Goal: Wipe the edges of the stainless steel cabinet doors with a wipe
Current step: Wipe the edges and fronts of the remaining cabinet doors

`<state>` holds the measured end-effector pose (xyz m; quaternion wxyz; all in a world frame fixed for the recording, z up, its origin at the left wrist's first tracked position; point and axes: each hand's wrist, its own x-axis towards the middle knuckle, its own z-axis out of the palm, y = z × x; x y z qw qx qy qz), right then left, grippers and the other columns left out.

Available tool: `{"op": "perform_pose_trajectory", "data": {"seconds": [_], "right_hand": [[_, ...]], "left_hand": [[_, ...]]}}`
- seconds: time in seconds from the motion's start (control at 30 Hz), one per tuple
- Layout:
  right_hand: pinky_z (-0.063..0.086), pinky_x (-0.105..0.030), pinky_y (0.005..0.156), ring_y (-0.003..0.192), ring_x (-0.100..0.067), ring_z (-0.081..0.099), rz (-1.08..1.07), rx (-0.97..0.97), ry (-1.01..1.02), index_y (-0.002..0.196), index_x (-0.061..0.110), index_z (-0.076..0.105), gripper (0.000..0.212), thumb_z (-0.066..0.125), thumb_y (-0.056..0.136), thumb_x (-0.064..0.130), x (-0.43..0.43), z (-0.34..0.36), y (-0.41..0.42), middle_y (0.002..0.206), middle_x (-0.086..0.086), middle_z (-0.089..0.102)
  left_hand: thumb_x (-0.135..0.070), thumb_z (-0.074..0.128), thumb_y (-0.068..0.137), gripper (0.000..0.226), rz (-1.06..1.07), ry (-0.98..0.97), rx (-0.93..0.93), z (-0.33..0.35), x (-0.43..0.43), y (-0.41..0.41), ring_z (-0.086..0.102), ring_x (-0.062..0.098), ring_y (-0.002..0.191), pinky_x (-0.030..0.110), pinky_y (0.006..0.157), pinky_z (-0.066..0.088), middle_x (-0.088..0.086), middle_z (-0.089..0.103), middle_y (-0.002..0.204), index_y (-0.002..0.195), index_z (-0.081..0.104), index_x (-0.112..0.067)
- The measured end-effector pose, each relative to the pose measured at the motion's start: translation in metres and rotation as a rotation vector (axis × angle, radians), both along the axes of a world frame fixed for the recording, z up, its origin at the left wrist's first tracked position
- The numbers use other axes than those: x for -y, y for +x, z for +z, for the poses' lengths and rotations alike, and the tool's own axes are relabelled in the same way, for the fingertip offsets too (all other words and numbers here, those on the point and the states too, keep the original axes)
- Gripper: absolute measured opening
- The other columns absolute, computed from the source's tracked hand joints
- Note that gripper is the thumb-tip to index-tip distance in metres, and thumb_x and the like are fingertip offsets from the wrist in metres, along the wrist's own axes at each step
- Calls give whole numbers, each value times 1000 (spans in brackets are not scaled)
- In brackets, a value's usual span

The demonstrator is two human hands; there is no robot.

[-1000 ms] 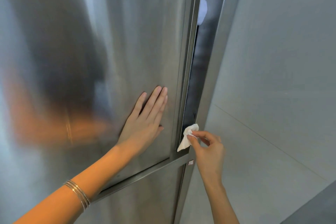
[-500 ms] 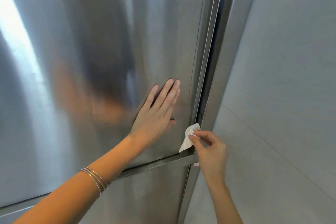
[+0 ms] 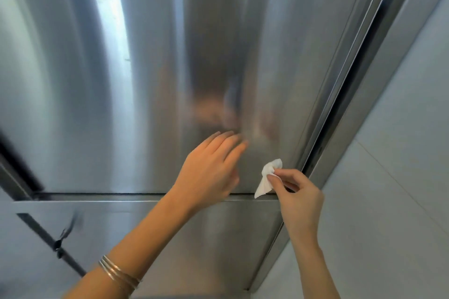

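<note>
Right hand (image 3: 300,193) pinches crumpled white wipe (image 3: 268,177) at lower right corner of brushed-steel upper door (image 3: 150,85). Left hand (image 3: 211,170) fingers straight, empty. Cleaned stretch indiscernible; horizontal seam (image 3: 109,195) likely pending.

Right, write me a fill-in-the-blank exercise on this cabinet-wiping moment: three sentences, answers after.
1. The right hand pinches a crumpled ___ wipe in its fingers.
2. The left hand, fingers straight, is in front of the brushed stainless steel cabinet door and holds ___.
3. The thin silver bangles circle the ___ wrist.

Missing words: white; nothing; left.
</note>
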<state>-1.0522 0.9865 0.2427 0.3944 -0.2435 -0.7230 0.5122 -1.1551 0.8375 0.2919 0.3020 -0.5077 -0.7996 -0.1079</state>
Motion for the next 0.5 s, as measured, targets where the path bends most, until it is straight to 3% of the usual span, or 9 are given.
{"op": "perform_pose_trajectory", "data": {"seconds": [0.1, 0.23, 0.5], "right_hand": [[50, -15, 74, 78, -4, 67, 63, 16, -11, 75, 31, 71, 24, 75, 77, 7, 25, -7, 1, 78, 14, 72], [45, -6, 68, 74, 0, 66, 110, 43, -8, 74, 33, 69, 27, 76, 76, 6, 68, -18, 10, 78, 13, 71], [47, -9, 66, 71, -4, 66, 233, 92, -47, 73, 30, 71, 23, 77, 75, 8, 188, -44, 55, 75, 13, 71]], "left_hand": [[-13, 72, 72, 48, 85, 35, 94, -16, 41, 12, 66, 32, 101, 43, 94, 51, 14, 68, 112, 118, 66, 0], [-28, 47, 83, 46, 192, -19, 180, -40, 99, 35, 67, 30, 98, 43, 92, 53, 10, 69, 108, 117, 68, -4], [-36, 45, 84, 49, 373, -58, 259, -80, 228, 99, 67, 28, 100, 44, 94, 52, 8, 69, 110, 116, 69, -8]]}}
